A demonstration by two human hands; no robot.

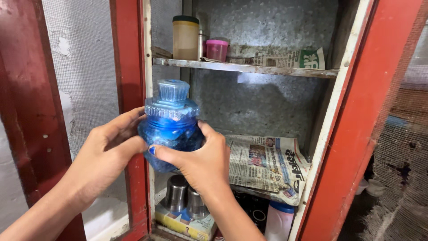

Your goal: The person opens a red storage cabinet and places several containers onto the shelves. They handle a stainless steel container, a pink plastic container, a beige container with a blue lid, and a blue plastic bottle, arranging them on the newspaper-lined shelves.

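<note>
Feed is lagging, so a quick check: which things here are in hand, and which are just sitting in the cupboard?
In hand:
- translucent blue plastic jar with ribbed lid, gripped by left hand and right hand

Just sitting there:
- newspaper shelf lining
- yellowish plastic canister
- pink-lidded tub
- two steel tumblers
- white bottle, blue cap

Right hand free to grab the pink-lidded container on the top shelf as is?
Probably not as things stand. The right hand is wrapped around the blue jar, which the left hand also grips. The pink-lidded container stands unblocked at the front of the upper shelf, door open, so only the occupied hand stops it.
</note>
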